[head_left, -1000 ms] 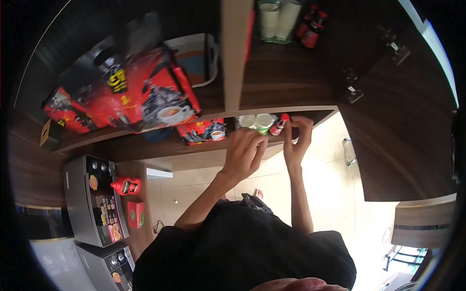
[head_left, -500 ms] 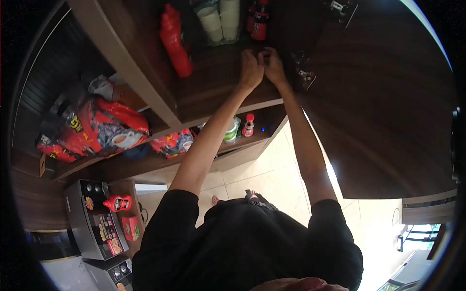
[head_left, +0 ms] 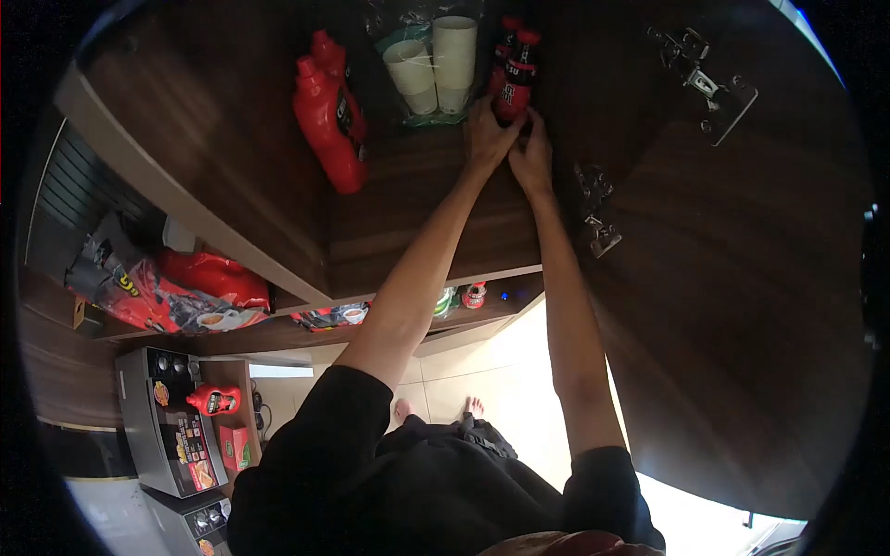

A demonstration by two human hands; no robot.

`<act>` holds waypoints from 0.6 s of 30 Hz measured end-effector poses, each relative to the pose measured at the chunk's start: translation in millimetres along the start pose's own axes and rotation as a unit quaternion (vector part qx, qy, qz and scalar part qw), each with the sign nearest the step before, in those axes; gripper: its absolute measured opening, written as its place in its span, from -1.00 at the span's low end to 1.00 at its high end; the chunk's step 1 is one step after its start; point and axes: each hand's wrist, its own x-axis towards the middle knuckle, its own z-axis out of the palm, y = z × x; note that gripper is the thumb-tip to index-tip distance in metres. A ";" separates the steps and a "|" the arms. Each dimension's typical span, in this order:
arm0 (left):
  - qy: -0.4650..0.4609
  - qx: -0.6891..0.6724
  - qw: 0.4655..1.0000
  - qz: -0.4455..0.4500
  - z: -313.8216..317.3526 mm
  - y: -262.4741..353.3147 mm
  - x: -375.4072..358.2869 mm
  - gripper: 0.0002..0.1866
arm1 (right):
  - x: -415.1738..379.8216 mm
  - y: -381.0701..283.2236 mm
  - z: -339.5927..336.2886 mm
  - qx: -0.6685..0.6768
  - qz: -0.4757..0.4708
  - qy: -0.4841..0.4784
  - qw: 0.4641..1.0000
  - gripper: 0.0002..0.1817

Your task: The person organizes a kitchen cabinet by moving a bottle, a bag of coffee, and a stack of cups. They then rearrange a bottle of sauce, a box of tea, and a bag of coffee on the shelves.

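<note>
Inside the upper cabinet, my left hand (head_left: 489, 137) is closed at the lower left side of a red bottle (head_left: 514, 91) with a dark label and cap. My right hand (head_left: 531, 159) is at the bottle's lower right, its fingers curled against the base. The fingertips of both hands are partly hidden. Behind this bottle stands another similar red bottle (head_left: 506, 39), partly covered. To the left, stacks of white paper cups (head_left: 454, 60) in clear plastic stand upright. Large red squeeze bottles (head_left: 326, 120) stand farther left on the same shelf.
An open cabinet door (head_left: 723, 306) with metal hinges (head_left: 598, 211) is on the right. Below the shelf are red coffee bags (head_left: 209, 296) and a small red bottle (head_left: 474, 296). A boxed appliance (head_left: 176, 422) and another red squeeze bottle (head_left: 215, 400) are at lower left.
The view has shifted, showing more of the shelf. Both hands have moved deeper and up to the red bottle's base; earlier they were together in front of the bottles.
</note>
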 end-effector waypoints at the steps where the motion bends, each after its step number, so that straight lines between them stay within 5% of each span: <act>1: 0.011 -0.001 1.000 -0.008 1.3 -1.3 2.0 -0.15 | 1.3 0.5 -0.3 -0.021 0.017 0.001 1.000 -0.27; 5: 0.010 0.036 0.999 -0.026 4.2 -1.6 8.2 -0.14 | -0.8 -27.3 -12.6 -0.011 0.119 -0.017 0.993 -0.41; 18: 0.020 0.042 0.999 0.013 0.6 -9.2 -4.6 -0.32 | 5.8 -8.7 2.4 -0.008 0.031 0.039 0.999 -0.48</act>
